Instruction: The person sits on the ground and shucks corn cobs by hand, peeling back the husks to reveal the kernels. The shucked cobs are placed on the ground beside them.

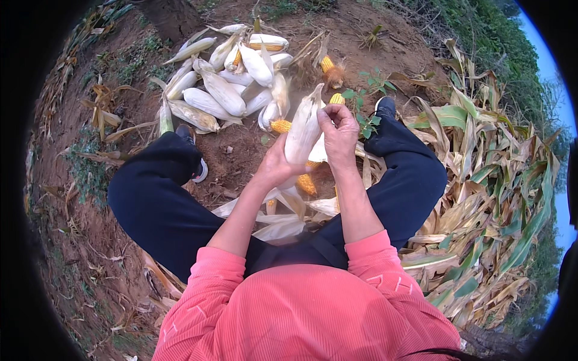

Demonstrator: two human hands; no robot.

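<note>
An ear of corn [303, 132], still wrapped in pale husk, stands tip up in front of me. My left hand [277, 163] is wrapped round its lower part. Beside the tip, my right hand [341, 133] is closed in a pinch at the edge of the husk, its thumb against the ear; the exact grip is partly hidden by the fingers. A loose pale husk leaf [318, 150] hangs between the ear and my right wrist. Bare yellow cobs [306, 184] lie on the ground below and behind my hands, partly covered by my arms.
A heap of husked-up ears [223, 93] lies ahead to the left. Two yellow cobs [327, 64] lie farther off, near a small green plant [372, 99]. Stripped husks [283, 225] gather between my legs. Dry stalks and leaves [469, 204] pile up on the right.
</note>
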